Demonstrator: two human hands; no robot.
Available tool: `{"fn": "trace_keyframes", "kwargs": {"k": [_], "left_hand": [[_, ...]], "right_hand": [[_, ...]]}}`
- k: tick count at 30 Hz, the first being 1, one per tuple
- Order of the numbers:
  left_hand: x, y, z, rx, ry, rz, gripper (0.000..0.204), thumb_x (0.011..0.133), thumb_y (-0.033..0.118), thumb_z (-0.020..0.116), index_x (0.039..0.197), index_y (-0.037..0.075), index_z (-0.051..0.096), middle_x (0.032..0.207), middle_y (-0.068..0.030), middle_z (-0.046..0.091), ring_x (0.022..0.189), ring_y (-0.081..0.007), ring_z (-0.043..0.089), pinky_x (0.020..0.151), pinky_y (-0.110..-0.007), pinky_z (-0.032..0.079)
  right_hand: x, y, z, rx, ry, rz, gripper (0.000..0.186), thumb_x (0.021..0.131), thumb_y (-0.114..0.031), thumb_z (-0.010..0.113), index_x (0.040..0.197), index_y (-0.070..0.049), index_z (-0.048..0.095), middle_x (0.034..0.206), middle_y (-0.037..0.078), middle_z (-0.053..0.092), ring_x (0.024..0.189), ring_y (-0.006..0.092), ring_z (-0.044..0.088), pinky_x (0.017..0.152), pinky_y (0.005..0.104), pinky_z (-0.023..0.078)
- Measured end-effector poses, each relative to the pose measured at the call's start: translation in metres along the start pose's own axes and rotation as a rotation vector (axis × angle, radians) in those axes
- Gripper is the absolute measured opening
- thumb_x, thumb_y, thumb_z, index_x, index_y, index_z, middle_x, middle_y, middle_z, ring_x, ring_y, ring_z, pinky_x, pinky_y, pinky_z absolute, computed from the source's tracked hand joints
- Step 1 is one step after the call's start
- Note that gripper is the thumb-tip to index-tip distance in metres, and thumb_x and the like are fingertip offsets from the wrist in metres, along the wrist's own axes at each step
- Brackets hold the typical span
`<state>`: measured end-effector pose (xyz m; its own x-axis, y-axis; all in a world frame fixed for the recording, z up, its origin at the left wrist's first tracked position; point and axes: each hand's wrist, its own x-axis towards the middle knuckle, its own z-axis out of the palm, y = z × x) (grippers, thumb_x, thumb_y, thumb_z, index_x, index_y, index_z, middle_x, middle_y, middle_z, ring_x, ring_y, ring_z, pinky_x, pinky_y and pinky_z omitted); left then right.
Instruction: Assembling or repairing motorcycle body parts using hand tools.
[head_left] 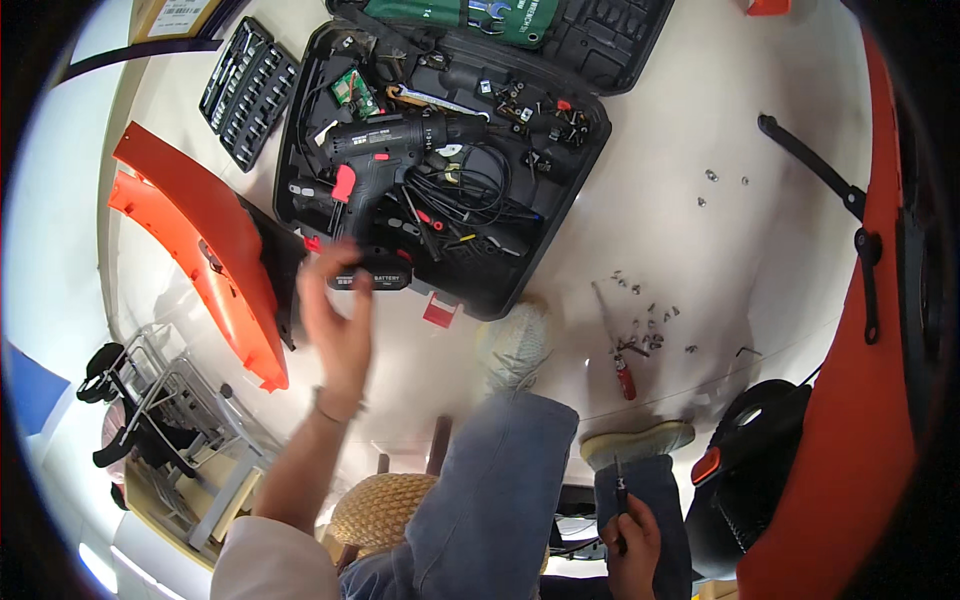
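Note:
My left hand [338, 325] reaches toward the base of a black cordless drill [385, 155], which lies on an open black tool case [515, 290]. Its fingers are apart and somewhat blurred, close by the drill's battery. Whether a fingertip touches the battery I cannot tell. Low in front of my right leg, my right hand [634, 550] is closed round the dark handle of a slim screwdriver [621, 490], its thin shaft pointing away from me. Tools, black cable, a wrench, a green circuit board and loose hardware fill the case around the drill.
Orange body panels [220, 240] lie at left beside a socket set [248, 95]. On the floor are a red-handled screwdriver [625, 380], several scattered screws [652, 342] and an L-shaped hex key [748, 351]. A large orange-and-black machine [840, 440] stands at right, with black brackets [810, 160] nearby.

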<state>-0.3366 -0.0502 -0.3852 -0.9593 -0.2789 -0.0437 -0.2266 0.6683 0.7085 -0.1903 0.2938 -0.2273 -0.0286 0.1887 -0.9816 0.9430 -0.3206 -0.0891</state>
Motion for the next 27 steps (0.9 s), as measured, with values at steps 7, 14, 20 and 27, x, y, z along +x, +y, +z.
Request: {"fn": "trace_keyframes", "kwargs": {"k": [7, 14, 20, 27], "left_hand": [[0.057, -0.032, -0.005, 0.126, -0.458, -0.566, 0.051, 0.080, 0.026, 0.067, 0.115, -0.005, 0.047, 0.088, -0.0179, 0.063, 0.085, -0.0293, 0.064, 0.076, -0.038, 0.049], [0.056, -0.037, -0.003, 0.299, -0.519, -0.461, 0.050, 0.076, 0.035, 0.067, 0.105, -0.004, 0.052, 0.087, -0.0245, 0.063, 0.085, -0.0406, 0.062, 0.073, -0.043, 0.048], [-0.027, -0.005, -0.003, 0.066, -0.576, -0.629, 0.046, 0.078, 0.036, 0.064, 0.101, -0.002, 0.052, 0.089, -0.0250, 0.062, 0.085, -0.0411, 0.061, 0.074, -0.045, 0.048], [-0.081, -0.007, 0.015, 0.020, -0.590, -0.665, 0.043, 0.079, 0.031, 0.067, 0.098, -0.004, 0.051, 0.077, -0.0209, 0.061, 0.072, -0.0317, 0.063, 0.066, -0.039, 0.048]], "right_hand": [[0.000, -0.001, 0.008, 0.009, 0.028, -0.005, 0.038, 0.094, -0.011, 0.049, 0.127, 0.006, 0.044, 0.065, -0.002, 0.043, 0.052, 0.0049, 0.035, 0.047, 0.0178, 0.029], [0.012, 0.008, 0.000, 0.014, -0.023, -0.090, 0.028, 0.095, -0.012, 0.046, 0.118, 0.003, 0.049, 0.064, -0.002, 0.040, 0.050, 0.0047, 0.033, 0.046, 0.0188, 0.027], [0.007, -0.009, 0.014, 0.007, 0.005, -0.016, 0.019, 0.095, -0.013, 0.045, 0.108, -0.001, 0.052, 0.063, -0.002, 0.040, 0.050, 0.0044, 0.033, 0.045, 0.0189, 0.028], [0.010, -0.012, 0.018, -0.070, 0.039, -0.006, 0.020, 0.094, -0.012, 0.048, 0.110, -0.001, 0.052, 0.067, -0.001, 0.045, 0.054, 0.0051, 0.038, 0.050, 0.0197, 0.033]]}}
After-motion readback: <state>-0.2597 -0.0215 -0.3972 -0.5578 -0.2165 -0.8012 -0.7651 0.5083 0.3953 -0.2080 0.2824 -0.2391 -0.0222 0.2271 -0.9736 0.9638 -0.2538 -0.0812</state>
